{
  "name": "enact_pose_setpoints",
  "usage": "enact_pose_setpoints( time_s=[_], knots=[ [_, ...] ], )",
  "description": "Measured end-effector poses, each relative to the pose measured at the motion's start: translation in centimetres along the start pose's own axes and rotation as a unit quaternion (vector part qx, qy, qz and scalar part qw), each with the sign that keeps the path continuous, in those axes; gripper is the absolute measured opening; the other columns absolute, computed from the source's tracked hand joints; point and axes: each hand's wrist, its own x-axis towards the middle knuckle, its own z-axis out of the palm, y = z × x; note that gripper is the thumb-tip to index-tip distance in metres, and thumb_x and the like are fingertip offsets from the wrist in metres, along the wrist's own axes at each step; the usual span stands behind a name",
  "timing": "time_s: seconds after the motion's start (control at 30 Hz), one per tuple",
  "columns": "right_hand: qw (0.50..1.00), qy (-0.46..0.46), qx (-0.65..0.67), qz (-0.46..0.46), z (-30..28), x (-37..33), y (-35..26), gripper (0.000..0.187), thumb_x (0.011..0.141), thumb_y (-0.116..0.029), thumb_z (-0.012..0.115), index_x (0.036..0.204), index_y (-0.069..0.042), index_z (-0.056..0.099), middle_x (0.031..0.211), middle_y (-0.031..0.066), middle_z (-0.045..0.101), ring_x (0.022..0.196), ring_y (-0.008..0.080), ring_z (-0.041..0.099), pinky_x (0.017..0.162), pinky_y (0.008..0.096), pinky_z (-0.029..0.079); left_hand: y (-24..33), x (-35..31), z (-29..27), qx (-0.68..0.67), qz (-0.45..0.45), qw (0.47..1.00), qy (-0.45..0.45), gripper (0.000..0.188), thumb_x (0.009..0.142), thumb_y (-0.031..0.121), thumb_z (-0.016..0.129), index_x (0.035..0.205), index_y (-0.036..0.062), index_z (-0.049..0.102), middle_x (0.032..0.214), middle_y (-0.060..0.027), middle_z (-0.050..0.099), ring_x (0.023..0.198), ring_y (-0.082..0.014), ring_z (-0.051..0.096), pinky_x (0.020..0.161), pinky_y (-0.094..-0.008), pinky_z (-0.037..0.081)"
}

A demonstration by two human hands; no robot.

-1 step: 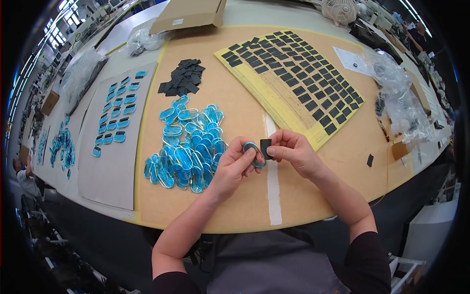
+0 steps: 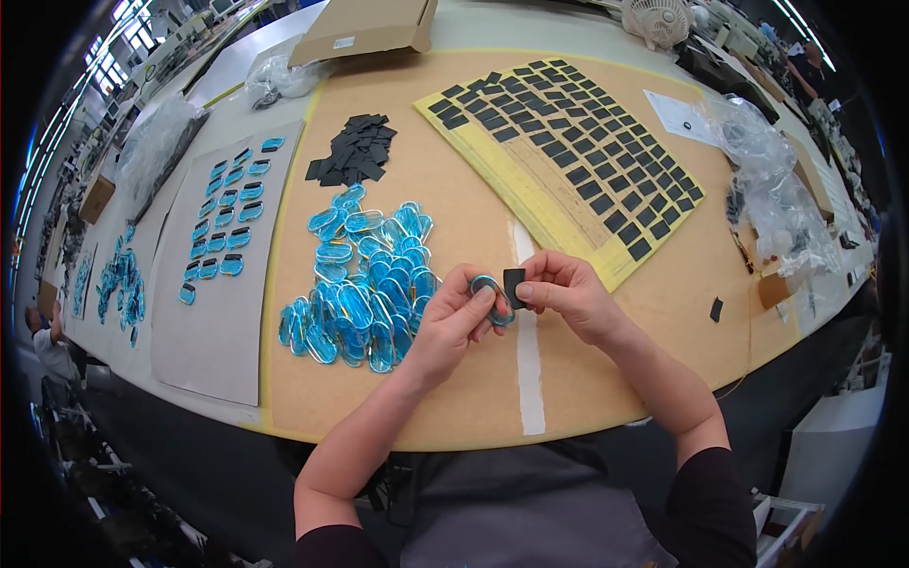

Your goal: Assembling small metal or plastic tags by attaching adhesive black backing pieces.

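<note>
Above the near middle of the table, my left hand [image 2: 453, 320] pinches a translucent blue oval piece with a pale rim [image 2: 484, 282]. My right hand [image 2: 574, 295] grips a small black rectangular patch [image 2: 512, 281] by its right side. The patch is upright beside the oval's right edge; whether they touch I cannot tell. Fingers cover part of the oval. Left of my left hand lies a heap of similar blue ovals [image 2: 352, 305], with a pile of loose black patches [image 2: 350, 156] beyond it. A yellow-edged board [image 2: 478, 166] carrying rows of black patches lies past my right hand.
On the left, a grey sheet [image 2: 213, 331] holds rows of blue ovals with black on them. More blue ovals [image 2: 121, 279] lie farther left. Crumpled clear plastic [image 2: 772, 194] and a single black patch [image 2: 716, 310] are at right. A cardboard box [image 2: 365, 33] stands at the back.
</note>
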Motion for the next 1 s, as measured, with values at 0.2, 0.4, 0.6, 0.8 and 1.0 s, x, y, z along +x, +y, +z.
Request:
enact_pose_setpoints(
  time_s=[0.2, 0.4, 0.6, 0.8, 1.0],
  knots=[
    [0.999, 0.019, -0.027, -0.035, 0.0, 0.1, -0.2, 0.015, 0.087, -0.013, 0.07, 0.097, -0.004, 0.064, 0.087, 0.0001, 0.065, 0.075, 0.0061, 0.057, 0.07, 0.0217, 0.046, 0.1, 0.1, 0.0, 0.038, 0.004, 0.999, -0.009, 0.01, 0.101, 0.013, 0.047, 0.11, 0.0082, 0.048, 0.086, -0.0059, 0.06, 0.067, -0.0088, 0.051, 0.062, -0.0211, 0.042],
    [0.997, -0.032, 0.031, 0.064, -0.2, -0.1, -0.6, 0.014, 0.087, -0.014, 0.07, 0.095, -0.004, 0.064, 0.081, 0.0001, 0.062, 0.07, 0.0071, 0.055, 0.064, 0.0214, 0.043, 0.3, -0.1, -0.2, 0.084, -0.003, 0.996, -0.019, 0.013, 0.101, 0.016, 0.049, 0.112, 0.0084, 0.048, 0.087, -0.002, 0.06, 0.072, -0.0066, 0.053, 0.059, -0.018, 0.039],
    [0.988, -0.072, 0.055, 0.122, -0.7, -0.3, -0.9, 0.012, 0.086, -0.013, 0.07, 0.087, -0.006, 0.061, 0.076, -0.0002, 0.059, 0.067, 0.0082, 0.052, 0.061, 0.0216, 0.041, 0.6, -0.4, -0.3, 0.13, -0.017, 0.989, -0.067, 0.015, 0.101, 0.017, 0.05, 0.114, 0.0099, 0.05, 0.089, 0.0011, 0.06, 0.076, -0.0048, 0.053, 0.063, -0.0184, 0.04],
    [0.992, -0.079, 0.009, 0.094, -0.5, -0.4, -0.9, 0.012, 0.084, -0.012, 0.071, 0.085, -0.006, 0.061, 0.076, 0.0001, 0.06, 0.067, 0.0078, 0.054, 0.062, 0.0219, 0.042, 0.8, -0.4, -0.1, 0.179, -0.006, 0.983, -0.05, 0.012, 0.101, 0.014, 0.05, 0.112, 0.0093, 0.051, 0.086, 0.0002, 0.059, 0.071, -0.0037, 0.05, 0.061, -0.0183, 0.039],
    [0.995, -0.068, -0.035, 0.066, -0.2, -0.6, -0.6, 0.009, 0.084, -0.012, 0.07, 0.083, -0.007, 0.062, 0.079, -0.0002, 0.063, 0.069, 0.0064, 0.056, 0.064, 0.0204, 0.044, 0.5, -0.2, 0.2, 0.202, 0.018, 0.978, -0.046, 0.014, 0.101, 0.012, 0.049, 0.115, 0.0087, 0.051, 0.086, 0.0015, 0.056, 0.071, -0.0025, 0.048, 0.061, -0.0179, 0.038]
  ],
)
